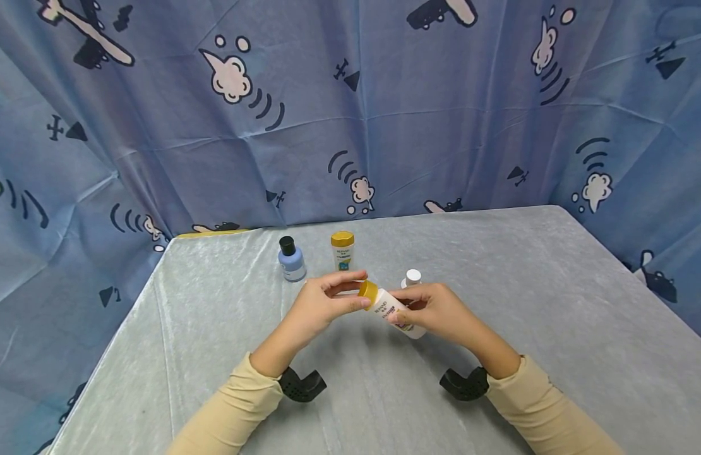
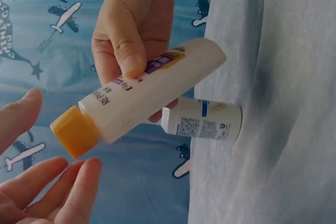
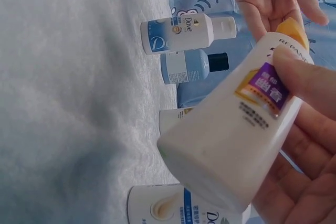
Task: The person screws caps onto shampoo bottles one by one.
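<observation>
My right hand (image 1: 441, 309) grips a white shampoo bottle (image 2: 152, 90) by its body, thumb on the label side. The bottle is tilted in the air above the table, its yellow cap (image 2: 75, 132) toward the left hand. In the left wrist view, the thumb and fingers of my left hand (image 1: 322, 302) are spread around the cap with a gap between them and it. The right wrist view shows the purple label (image 3: 265, 87) on the bottle's front. A white-capped bottle (image 1: 413, 277) stands behind the right hand, mostly hidden by it.
A light blue bottle (image 1: 293, 262) with a black cap and another yellow-capped bottle (image 1: 343, 251) stand farther back on the grey cloth-covered table (image 1: 527, 265). In the right wrist view stands a white and blue Dove bottle (image 3: 181, 32). A patterned blue curtain (image 1: 305, 95) hangs behind.
</observation>
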`<action>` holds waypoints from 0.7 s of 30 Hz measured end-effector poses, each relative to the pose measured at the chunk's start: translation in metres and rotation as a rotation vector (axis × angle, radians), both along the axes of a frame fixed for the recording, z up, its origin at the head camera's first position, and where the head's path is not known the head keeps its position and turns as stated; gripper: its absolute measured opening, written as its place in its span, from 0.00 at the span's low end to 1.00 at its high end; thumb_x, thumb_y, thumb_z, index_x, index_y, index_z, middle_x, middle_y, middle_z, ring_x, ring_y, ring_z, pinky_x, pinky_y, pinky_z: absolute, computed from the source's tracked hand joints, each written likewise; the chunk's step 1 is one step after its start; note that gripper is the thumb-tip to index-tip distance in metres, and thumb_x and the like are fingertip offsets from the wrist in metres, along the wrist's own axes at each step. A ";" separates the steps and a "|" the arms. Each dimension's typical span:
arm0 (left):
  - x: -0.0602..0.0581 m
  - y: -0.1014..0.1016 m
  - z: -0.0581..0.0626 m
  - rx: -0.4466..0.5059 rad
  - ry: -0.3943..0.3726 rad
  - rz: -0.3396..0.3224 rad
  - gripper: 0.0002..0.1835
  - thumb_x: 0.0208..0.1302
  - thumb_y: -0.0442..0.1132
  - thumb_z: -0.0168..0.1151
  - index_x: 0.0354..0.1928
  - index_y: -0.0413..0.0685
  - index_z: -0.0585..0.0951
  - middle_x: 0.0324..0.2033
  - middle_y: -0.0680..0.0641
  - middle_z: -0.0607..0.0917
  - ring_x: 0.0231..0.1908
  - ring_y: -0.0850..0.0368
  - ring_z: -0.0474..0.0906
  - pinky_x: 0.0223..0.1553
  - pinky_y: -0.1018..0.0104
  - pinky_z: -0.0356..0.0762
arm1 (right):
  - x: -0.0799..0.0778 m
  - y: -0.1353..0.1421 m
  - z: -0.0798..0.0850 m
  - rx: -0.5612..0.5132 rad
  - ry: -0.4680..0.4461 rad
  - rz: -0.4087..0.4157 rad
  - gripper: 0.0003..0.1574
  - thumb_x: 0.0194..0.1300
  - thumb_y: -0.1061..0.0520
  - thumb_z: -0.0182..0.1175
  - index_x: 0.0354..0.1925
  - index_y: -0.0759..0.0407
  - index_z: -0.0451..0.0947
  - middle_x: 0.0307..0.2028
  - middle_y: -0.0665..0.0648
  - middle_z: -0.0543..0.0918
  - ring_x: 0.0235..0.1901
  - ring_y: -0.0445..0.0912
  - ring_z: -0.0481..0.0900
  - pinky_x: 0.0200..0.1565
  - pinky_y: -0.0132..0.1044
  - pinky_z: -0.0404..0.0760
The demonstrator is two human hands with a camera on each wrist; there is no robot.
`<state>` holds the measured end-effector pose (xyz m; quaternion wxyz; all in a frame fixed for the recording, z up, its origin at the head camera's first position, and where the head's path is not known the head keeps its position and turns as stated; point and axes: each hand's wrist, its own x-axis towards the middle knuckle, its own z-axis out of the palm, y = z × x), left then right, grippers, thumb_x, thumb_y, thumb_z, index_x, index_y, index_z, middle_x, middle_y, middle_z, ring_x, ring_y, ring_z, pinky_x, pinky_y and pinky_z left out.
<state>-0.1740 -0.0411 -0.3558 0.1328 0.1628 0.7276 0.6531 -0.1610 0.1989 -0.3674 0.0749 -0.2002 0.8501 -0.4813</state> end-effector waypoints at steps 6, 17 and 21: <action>-0.001 0.001 -0.002 -0.045 0.011 0.077 0.23 0.59 0.34 0.72 0.57 0.39 0.81 0.51 0.39 0.86 0.50 0.56 0.83 0.52 0.66 0.82 | 0.000 0.000 0.000 -0.008 0.004 0.001 0.25 0.60 0.55 0.71 0.53 0.65 0.83 0.39 0.62 0.89 0.31 0.44 0.86 0.32 0.34 0.85; 0.000 0.003 -0.002 -0.082 0.030 0.079 0.18 0.57 0.36 0.73 0.51 0.44 0.86 0.48 0.44 0.88 0.43 0.63 0.82 0.45 0.68 0.80 | 0.002 0.000 0.000 -0.040 0.003 0.000 0.24 0.59 0.57 0.72 0.52 0.67 0.84 0.39 0.64 0.89 0.32 0.43 0.86 0.33 0.34 0.86; 0.000 0.002 -0.003 -0.084 0.044 0.054 0.18 0.58 0.35 0.72 0.52 0.43 0.85 0.50 0.44 0.88 0.44 0.62 0.83 0.46 0.68 0.81 | 0.002 0.000 0.001 -0.032 0.010 0.007 0.24 0.59 0.56 0.72 0.52 0.67 0.84 0.40 0.65 0.89 0.32 0.41 0.86 0.34 0.34 0.86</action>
